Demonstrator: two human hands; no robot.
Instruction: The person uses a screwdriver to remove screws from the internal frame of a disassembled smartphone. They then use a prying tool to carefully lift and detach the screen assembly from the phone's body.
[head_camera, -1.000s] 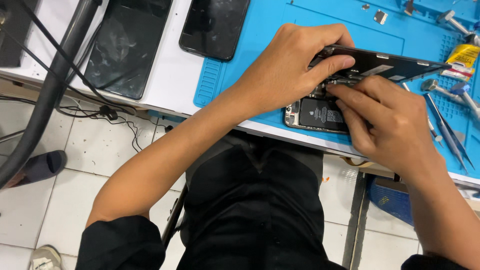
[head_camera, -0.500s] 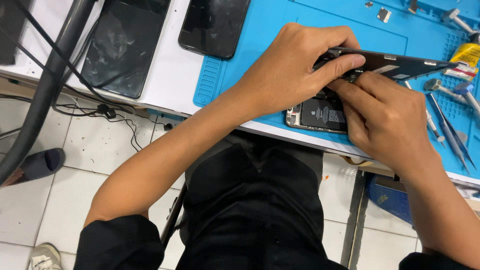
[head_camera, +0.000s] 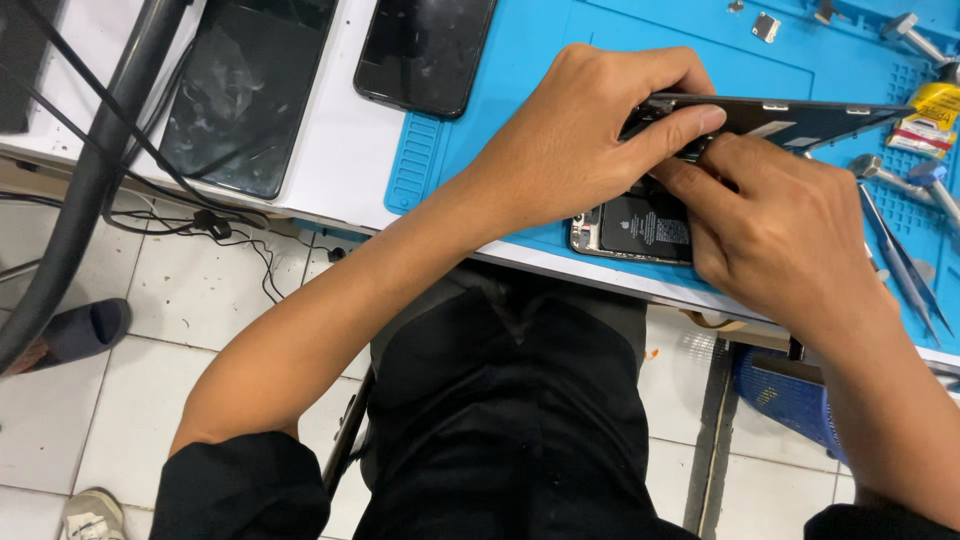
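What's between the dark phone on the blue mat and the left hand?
Only bare blue mat between the dark phone and the left hand, in the head view.

From where I watch, my left hand has slid its thumb further out along the raised edge of the lifted screen panel, where a second ago it sat curled nearer the hinge end. My right hand has crept up toward that thumb, its fingertips now pressed in under the panel just beside it, so it covers more of the opened phone body than before. The panel itself looks tipped a little flatter.
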